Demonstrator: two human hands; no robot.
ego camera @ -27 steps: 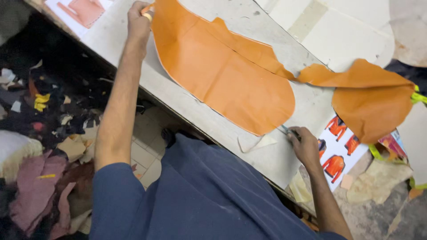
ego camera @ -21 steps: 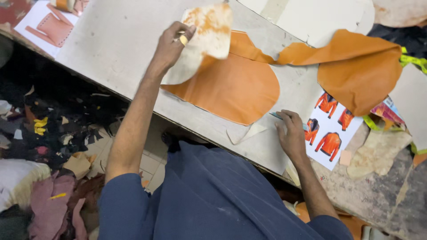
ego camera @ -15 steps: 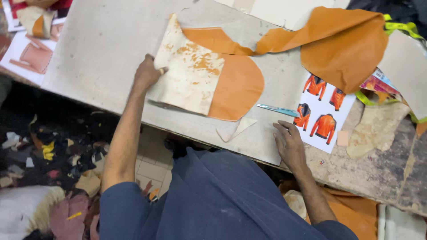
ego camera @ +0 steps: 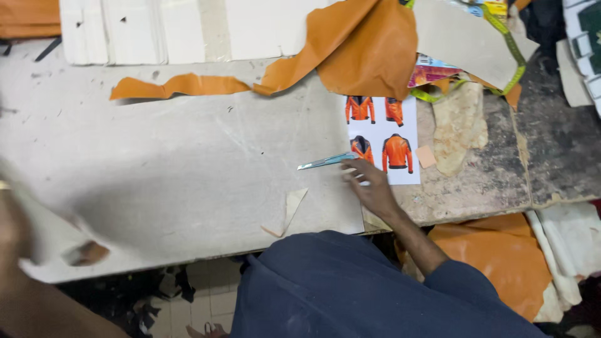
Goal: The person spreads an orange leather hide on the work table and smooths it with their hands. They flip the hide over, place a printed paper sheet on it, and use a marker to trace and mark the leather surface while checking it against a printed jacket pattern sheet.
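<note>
Thin blue-grey cutting knife (ego camera: 327, 162) lies flat on the desk (ego camera: 188, 163), blade tip pointing left, handle end at the edge of a white sheet printed with orange jackets (ego camera: 383, 139). Right hand (ego camera: 369, 186) rests palm down just beside it, fingers (ego camera: 354, 168) loosely spread at the handle end; grip not closed on anything, and contact with the knife is too close to call. Left hand (ego camera: 15, 235) at the far left edge is a motion-blurred smear, holding a pale blurred sheet (ego camera: 56, 231); grip shape cannot be told. Small tan offcut (ego camera: 288, 211) lies near the front edge of the desk, left of the right hand. Long orange leather strip (ego camera: 181, 84) runs along the back, joined to a large folded orange leather piece (ego camera: 363, 44). Yellow-green measuring tape (ego camera: 501, 44) drapes at upper right. More orange leather (ego camera: 501, 256) sits below the desk at right.
</note>
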